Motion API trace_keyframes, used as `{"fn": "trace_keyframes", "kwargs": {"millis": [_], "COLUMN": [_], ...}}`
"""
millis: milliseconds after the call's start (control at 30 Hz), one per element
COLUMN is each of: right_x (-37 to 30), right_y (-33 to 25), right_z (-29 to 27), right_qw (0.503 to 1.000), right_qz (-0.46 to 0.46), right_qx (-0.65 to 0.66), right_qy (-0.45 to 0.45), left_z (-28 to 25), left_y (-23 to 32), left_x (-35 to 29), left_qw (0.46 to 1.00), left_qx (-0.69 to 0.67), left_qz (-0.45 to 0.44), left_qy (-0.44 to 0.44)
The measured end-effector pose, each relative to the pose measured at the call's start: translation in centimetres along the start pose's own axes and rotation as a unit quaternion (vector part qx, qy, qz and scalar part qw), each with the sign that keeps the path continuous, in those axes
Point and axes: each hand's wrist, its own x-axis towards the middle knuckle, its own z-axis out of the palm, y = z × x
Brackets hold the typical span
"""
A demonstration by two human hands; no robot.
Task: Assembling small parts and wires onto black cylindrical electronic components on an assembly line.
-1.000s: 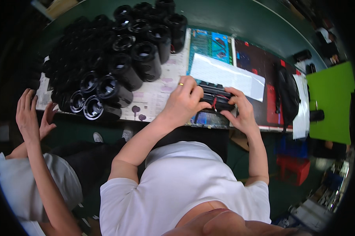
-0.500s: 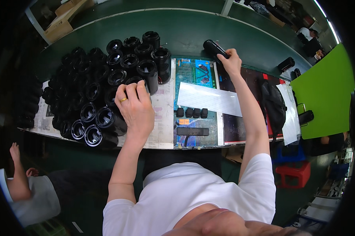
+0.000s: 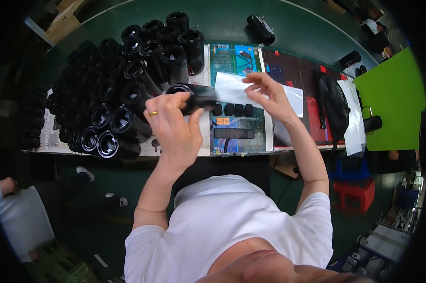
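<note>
My left hand [image 3: 175, 125], with a ring on one finger, grips a glossy black cylindrical housing [image 3: 203, 98]. The housing is tipped on its side, its open end toward the left, and is blurred by motion. Over the white sheet [image 3: 293, 99] my right hand [image 3: 272, 96] hovers with nothing in it, fingers apart. To the left stand many similar open-ended black cylinders [image 3: 121, 120], packed close together. Another black cylinder [image 3: 261, 30] lies on the green surface beyond the sheet.
Several small black blocks [image 3: 239, 110] and a flat black bar [image 3: 234, 133] lie on the blue printed mat. Rightward are a black bag [image 3: 331, 104], white papers [image 3: 352, 118] and a green panel [image 3: 387, 104]. A red stool [image 3: 354, 195] stands below; another person [image 3: 21, 217] is at lower left.
My right hand has let go of the cylinder at the back and come nearer. My left hand has lifted a cylinder from the group and moved right, tipping it sideways.
</note>
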Motion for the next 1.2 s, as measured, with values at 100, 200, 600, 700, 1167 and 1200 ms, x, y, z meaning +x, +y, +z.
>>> {"fn": "trace_keyframes", "kwargs": {"millis": [100,200,600,700,1167,1200], "right_x": [-3.4,-5.6,-9.8,-9.6,-4.8,-4.6], "right_y": [-1.0,-0.8,2.4,1.3,9.9,10.2], "right_z": [1.1,0.3,4.5,3.5,-8.7,-8.6], "right_qw": [0.980,0.999,0.924,0.943,0.877,0.876], "right_qz": [0.029,0.011,-0.236,-0.191,-0.012,-0.016], "right_qx": [0.173,0.011,-0.261,-0.249,-0.443,-0.445], "right_qy": [-0.098,-0.052,0.150,0.107,0.183,0.185], "left_z": [2.4,5.6,6.0,6.0,10.8,12.8], "left_y": [1.0,0.5,-1.1,-1.3,-1.6,-1.2], "left_x": [-2.3,-5.7,-7.0,-6.5,3.8,5.0], "left_qw": [0.970,0.952,0.952,0.944,0.907,0.891], "left_qx": [-0.235,-0.295,-0.208,-0.207,-0.267,-0.244], "left_qz": [-0.049,-0.063,-0.068,-0.088,-0.054,-0.024], "left_qy": [-0.023,-0.053,-0.213,-0.242,-0.320,-0.381]}}
